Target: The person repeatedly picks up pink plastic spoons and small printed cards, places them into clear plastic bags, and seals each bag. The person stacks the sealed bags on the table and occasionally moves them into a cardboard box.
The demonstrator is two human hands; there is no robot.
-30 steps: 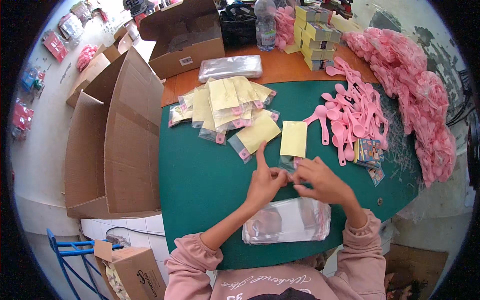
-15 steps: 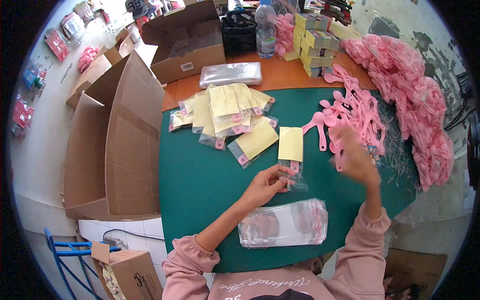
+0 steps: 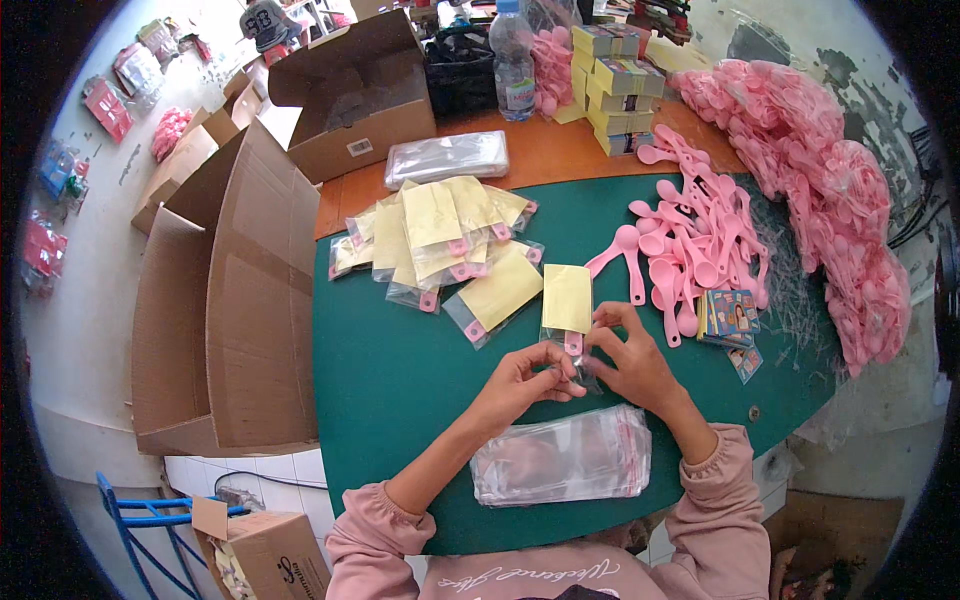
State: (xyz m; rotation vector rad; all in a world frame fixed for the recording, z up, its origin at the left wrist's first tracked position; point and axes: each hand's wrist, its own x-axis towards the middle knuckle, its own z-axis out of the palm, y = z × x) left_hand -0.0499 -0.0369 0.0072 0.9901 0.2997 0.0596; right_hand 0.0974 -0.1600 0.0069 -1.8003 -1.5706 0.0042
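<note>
A clear plastic bag [image 3: 567, 298] holding a yellow card and a pink spoon lies on the green table in front of me; the spoon handle's holed end shows below the card. My left hand [image 3: 530, 382] pinches the bag's near end. Beside it my right hand [image 3: 637, 362] has its fingers bent, with thumb and fingertips at the same end of the bag; its exact hold is partly hidden. Closer to me lies a stack of flat clear bags [image 3: 560, 457]. Left of the bag, filled bags with yellow cards [image 3: 432, 217] form a pile.
Loose pink spoons [image 3: 690, 235] are heaped at the right, near small printed cards [image 3: 730, 316]. Beyond them runs a long bundle of bagged pink spoons [image 3: 835, 190]. Card stacks [image 3: 615, 95], a water bottle [image 3: 513, 65] and an open carton [image 3: 350, 95] stand behind. A large carton [image 3: 260, 300] stands left.
My right hand has come from the spoons and cards at the right to the bag's near end. My left hand stays on the bag. The whole view has shifted slightly.
</note>
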